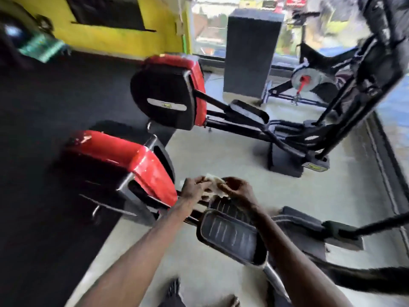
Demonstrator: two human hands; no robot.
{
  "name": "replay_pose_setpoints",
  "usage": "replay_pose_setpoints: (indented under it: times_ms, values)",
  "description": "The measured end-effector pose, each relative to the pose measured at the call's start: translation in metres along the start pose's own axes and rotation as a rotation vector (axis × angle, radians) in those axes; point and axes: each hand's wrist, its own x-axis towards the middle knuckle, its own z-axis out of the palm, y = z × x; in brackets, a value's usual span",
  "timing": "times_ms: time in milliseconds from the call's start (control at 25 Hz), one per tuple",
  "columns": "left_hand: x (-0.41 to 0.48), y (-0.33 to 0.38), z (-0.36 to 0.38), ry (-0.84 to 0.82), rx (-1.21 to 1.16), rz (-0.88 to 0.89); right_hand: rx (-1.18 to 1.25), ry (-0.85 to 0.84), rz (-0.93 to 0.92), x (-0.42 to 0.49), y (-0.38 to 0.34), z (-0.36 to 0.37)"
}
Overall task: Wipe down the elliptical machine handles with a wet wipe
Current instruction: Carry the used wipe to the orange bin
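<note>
A crumpled white wet wipe is held between both hands, low in the middle of the view. My left hand pinches its left side and my right hand pinches its right side. Below them lies the black ribbed foot pedal of the near elliptical machine, whose red and black housing stands to the left. A black handle bar of this machine runs off the right edge, away from both hands. The frame is motion-blurred.
A second red and black elliptical stands behind, its upright handles rising at right. A black box and an exercise bike stand by the window. Black mat covers the left floor; pale floor lies between the machines.
</note>
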Motion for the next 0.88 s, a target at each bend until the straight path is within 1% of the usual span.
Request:
replay_pose_setpoints:
  times_ms: [160,280,400,520,640,720,880]
  values:
    - [-0.028,-0.024,-0.137,0.272,-0.114,-0.012,-0.041,-0.275,-0.125,0.026,-0.069,0.124]
    - [-0.053,-0.052,-0.252,0.504,-0.214,-0.025,-0.098,-0.417,-0.234,0.035,-0.121,0.239]
    - [-0.078,-0.085,-0.373,0.677,-0.345,-0.063,-0.132,-0.465,-0.283,0.030,-0.180,0.355]
    - [-0.101,-0.115,-0.473,0.858,-0.420,-0.099,-0.135,-0.525,-0.275,0.025,-0.236,0.450]
    - [-0.117,-0.138,-0.562,1.047,-0.409,-0.104,-0.161,-0.585,-0.284,0.028,-0.291,0.548]
    - [-0.121,-0.147,-0.612,1.132,-0.426,-0.099,-0.167,-0.601,-0.316,0.037,-0.321,0.610]
    - [-0.106,-0.156,-0.711,1.232,-0.505,-0.113,-0.159,-0.672,-0.348,0.071,-0.379,0.718]
